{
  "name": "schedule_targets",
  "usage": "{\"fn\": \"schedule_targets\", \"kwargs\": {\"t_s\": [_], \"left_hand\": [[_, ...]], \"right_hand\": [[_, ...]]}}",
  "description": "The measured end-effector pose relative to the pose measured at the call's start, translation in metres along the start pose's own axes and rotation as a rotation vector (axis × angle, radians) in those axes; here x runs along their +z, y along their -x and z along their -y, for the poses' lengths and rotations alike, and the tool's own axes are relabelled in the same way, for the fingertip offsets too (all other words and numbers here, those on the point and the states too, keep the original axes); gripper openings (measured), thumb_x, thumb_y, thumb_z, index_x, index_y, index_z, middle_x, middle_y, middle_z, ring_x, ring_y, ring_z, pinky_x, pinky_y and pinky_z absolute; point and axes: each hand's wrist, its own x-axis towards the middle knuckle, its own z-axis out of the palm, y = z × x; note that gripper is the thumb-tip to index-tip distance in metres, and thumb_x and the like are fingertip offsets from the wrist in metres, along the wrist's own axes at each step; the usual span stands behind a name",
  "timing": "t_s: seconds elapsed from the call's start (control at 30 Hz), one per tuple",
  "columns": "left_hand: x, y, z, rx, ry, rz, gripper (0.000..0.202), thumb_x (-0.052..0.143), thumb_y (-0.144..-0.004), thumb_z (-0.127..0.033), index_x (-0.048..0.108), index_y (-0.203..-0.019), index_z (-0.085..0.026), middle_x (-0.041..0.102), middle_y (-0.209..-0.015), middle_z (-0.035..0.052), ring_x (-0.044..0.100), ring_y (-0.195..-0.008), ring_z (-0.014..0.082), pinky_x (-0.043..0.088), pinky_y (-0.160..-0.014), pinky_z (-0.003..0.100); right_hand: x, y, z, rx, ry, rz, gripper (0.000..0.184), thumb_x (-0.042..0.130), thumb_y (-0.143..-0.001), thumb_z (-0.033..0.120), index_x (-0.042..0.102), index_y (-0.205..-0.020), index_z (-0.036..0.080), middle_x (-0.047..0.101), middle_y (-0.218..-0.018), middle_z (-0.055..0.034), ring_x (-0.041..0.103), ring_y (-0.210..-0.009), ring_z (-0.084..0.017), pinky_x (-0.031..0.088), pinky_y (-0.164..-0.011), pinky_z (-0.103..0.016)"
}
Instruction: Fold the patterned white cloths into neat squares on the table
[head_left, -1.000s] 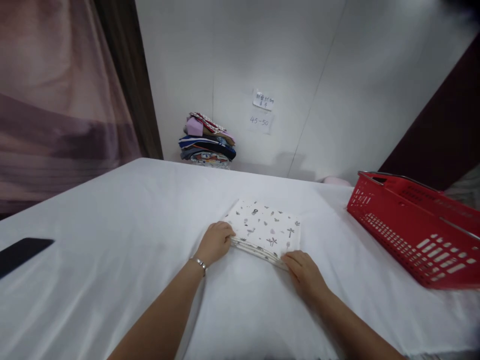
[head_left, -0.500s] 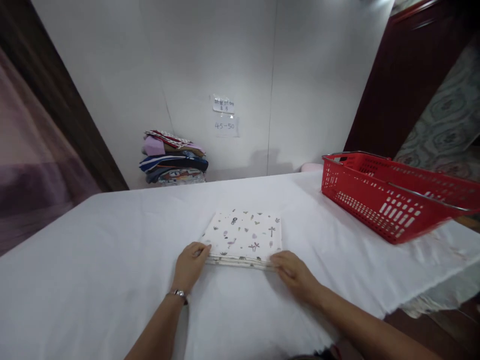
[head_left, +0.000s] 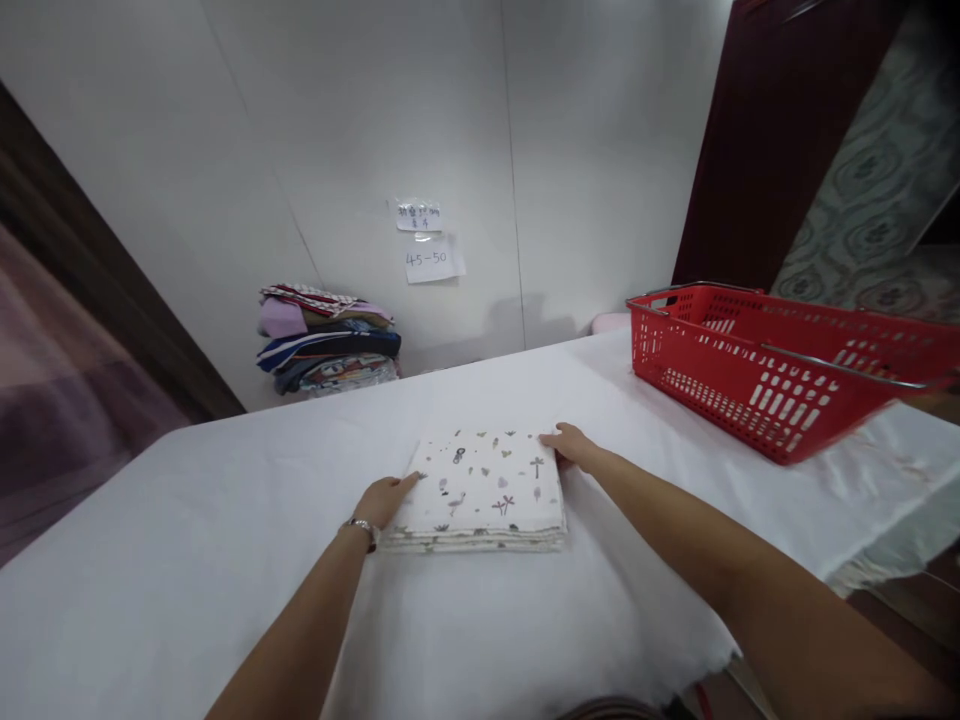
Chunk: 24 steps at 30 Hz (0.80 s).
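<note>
A folded white cloth [head_left: 480, 490] with small printed palms, birds and leaves lies flat in several layers on the white-covered table. My left hand [head_left: 388, 497], with a silver band at the wrist, grips its left edge, thumb on top and the other fingers mostly hidden. At the far right corner, my right hand [head_left: 571, 446] holds the cloth with its thumb over the top and the rest of the fingers down the side.
A red plastic basket [head_left: 720, 370] with metal handles stands at the right of the table [head_left: 225, 520]. Against the wall at the back left is a stack of folded clothes [head_left: 326, 340]. Paper notes [head_left: 431, 260] are taped to the wall.
My right hand has moved from the near right corner of the cloth to the far right corner. My left hand has slid farther up the left edge. The view has shifted slightly.
</note>
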Motion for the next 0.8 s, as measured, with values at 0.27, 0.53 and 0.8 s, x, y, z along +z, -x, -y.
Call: {"fn": "schedule_targets", "kwargs": {"t_s": [0.27,0.53,0.8], "left_hand": [[0.009,0.007,-0.001,0.019,-0.107,-0.009,0.051,0.037,-0.073,-0.061,0.059,-0.078,-0.016,0.066,-0.089,0.0138,0.061,-0.083,0.0282,0.043,-0.069,0.034],[0.016,0.015,-0.02,-0.046,-0.039,-0.052,0.057,0.045,-0.071,-0.061,0.054,-0.101,-0.013,0.063,-0.102,0.0152,0.06,-0.092,0.0278,0.044,-0.074,0.034],[0.036,0.019,-0.039,-0.044,-0.044,-0.091,0.061,0.039,-0.075,-0.061,0.045,-0.113,-0.014,0.063,-0.101,0.0151,0.059,-0.093,0.0285,0.044,-0.076,0.036]], "right_hand": [[0.015,-0.003,0.0,-0.116,-0.029,-0.059,0.076,0.069,-0.06,0.023,0.036,-0.128,0.018,0.055,-0.115,-0.0127,0.058,-0.091,-0.021,0.048,-0.064,-0.027],[0.005,-0.035,0.034,-0.16,-0.106,-0.061,0.077,0.066,-0.068,0.021,0.027,-0.134,0.016,0.06,-0.107,-0.0128,0.06,-0.088,-0.019,0.049,-0.067,-0.026],[-0.019,-0.056,0.016,-0.008,-0.038,0.012,0.076,0.064,-0.07,0.042,0.031,-0.133,0.015,0.057,-0.111,-0.0165,0.059,-0.081,-0.019,0.048,-0.062,-0.028]]}}
